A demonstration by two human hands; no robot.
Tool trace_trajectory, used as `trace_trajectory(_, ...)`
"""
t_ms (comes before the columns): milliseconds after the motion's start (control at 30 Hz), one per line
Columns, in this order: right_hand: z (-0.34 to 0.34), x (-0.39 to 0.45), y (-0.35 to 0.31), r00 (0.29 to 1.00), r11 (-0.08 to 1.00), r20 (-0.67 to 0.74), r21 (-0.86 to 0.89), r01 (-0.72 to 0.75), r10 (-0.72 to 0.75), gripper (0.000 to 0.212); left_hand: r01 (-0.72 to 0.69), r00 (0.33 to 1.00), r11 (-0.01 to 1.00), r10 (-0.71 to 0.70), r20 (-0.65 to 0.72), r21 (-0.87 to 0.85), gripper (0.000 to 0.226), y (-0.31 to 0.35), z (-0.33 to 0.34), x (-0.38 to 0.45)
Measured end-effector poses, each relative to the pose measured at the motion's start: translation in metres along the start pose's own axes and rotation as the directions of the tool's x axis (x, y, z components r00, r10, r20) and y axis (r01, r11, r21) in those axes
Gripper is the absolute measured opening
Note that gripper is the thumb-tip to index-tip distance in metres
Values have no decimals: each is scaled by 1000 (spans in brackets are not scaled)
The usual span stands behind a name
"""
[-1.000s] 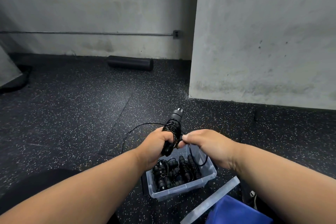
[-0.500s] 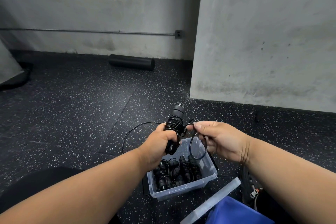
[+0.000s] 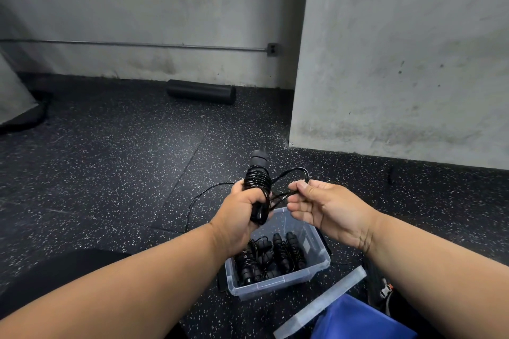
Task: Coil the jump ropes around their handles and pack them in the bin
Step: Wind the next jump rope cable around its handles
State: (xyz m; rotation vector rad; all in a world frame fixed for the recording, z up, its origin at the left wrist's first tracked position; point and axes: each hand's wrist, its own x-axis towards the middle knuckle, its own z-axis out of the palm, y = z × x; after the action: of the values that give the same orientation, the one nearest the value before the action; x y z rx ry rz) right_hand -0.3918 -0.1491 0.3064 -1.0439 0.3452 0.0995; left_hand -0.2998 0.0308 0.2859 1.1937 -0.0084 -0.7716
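My left hand grips a black jump rope's handles, held upright above the bin, with shiny black rope coiled round their upper part. My right hand pinches a loop of that rope just right of the handles. A loose tail of rope trails down to the floor on the left. Below my hands, a clear plastic bin on the floor holds several coiled black jump ropes.
A clear bin lid lies right of the bin beside a blue object. A black foam roller lies by the far wall. A concrete pillar stands at the right. The floor is speckled black rubber.
My right hand has drawn the rope loop out to the right, away from the handles, and its palm has turned up. The left hand keeps its grip on the handles.
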Motion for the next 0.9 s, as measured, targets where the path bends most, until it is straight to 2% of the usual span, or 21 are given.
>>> trace_trajectory(100, 12, -1, 10, 1000, 999, 3, 40, 5, -6, 24, -10, 1000, 998, 11, -17, 56, 49, -6, 2, -1)
trace_trajectory(233, 23, 0, 15, 996, 999, -78, 9, 39, -38, 27, 32, 999, 999, -31, -30, 27, 67, -12, 6, -3)
trace_trajectory(333, 24, 0, 16, 994, 998, -94, -41, 47, -51, 27, 42, 997, 999, -40, -62, 32, 54, -13, 7, -1)
trace_trajectory(400, 26, -2, 20, 994, 993, -91, -107, 58, -67, 18, 51, 995, 998, -47, -83, 46, 47, -13, 7, 0)
trace_trajectory(433, 27, -4, 22, 993, 986, -89, -154, 63, -77, 15, 51, 995, 997, -46, -94, 53, 46, -13, 7, 0)
trace_trajectory(500, 30, -6, 27, 992, 970, -80, -230, 74, -95, 23, 50, 993, 996, -43, -106, 67, 48, -13, 8, 0)
trace_trajectory(567, 32, -6, 30, 989, 962, -82, -258, 95, -119, 29, 44, 993, 996, -35, -117, 73, 49, -14, 9, -1)
trace_trajectory(667, 35, -5, 33, 981, 951, -97, -278, 132, -165, 25, 23, 990, 998, -16, -142, 54, 48, -17, 11, 0)
trace_trajectory(800, 40, -5, 35, 983, 927, -69, -350, 138, -172, 22, 8, 985, 1000, -9, -171, -6, 64, -16, 11, 1)
trace_trajectory(900, 38, -2, 39, 978, 921, -112, -370, 124, -176, 29, 13, 983, 1000, -14, -184, -8, 54, -17, 9, 1)
